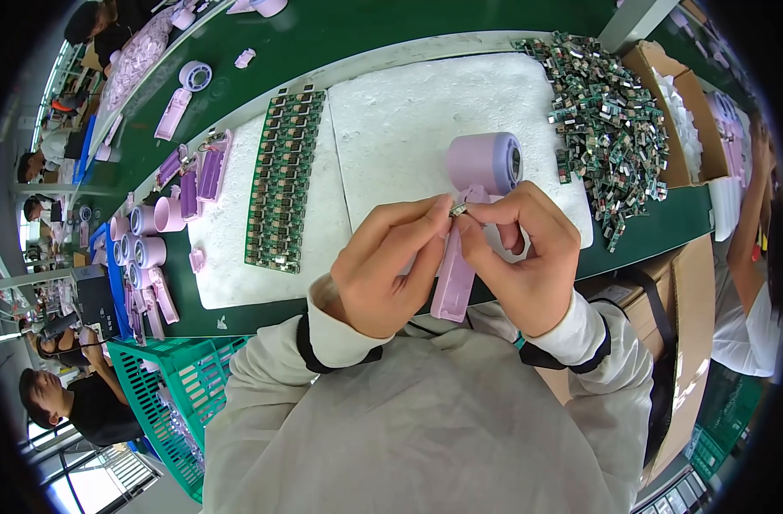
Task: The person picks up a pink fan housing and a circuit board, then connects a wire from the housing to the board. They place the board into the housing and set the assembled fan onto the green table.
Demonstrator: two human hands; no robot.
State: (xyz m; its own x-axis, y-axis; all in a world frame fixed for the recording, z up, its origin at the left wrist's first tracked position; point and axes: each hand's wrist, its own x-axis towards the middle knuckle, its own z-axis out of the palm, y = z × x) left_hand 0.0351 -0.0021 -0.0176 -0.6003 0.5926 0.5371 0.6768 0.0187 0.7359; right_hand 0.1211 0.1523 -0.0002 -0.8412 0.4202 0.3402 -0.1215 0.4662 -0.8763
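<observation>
Over the white foam sheet [400, 111], my left hand [387, 265] and my right hand [528, 257] meet, thumbs and forefingers pinched. A small circuit board [458, 208] is held between the fingertips of both hands. Directly beneath lies a light purple plastic housing [479, 163] with a round barrel at its far end. Its open, trough-shaped handle [452, 289] points toward me, partly covered by my fingers. Left of my hands a panel of joined green circuit boards [282, 180] rests on the foam. My fingers hide most of the held board.
A heap of loose small circuit boards [610, 120] lies at the right, before a cardboard box [666, 111]. Purple housings [150, 250] and handle parts [211, 171] crowd the left side. A green crate [186, 377] stands below the table's left edge. Other people sit farther off.
</observation>
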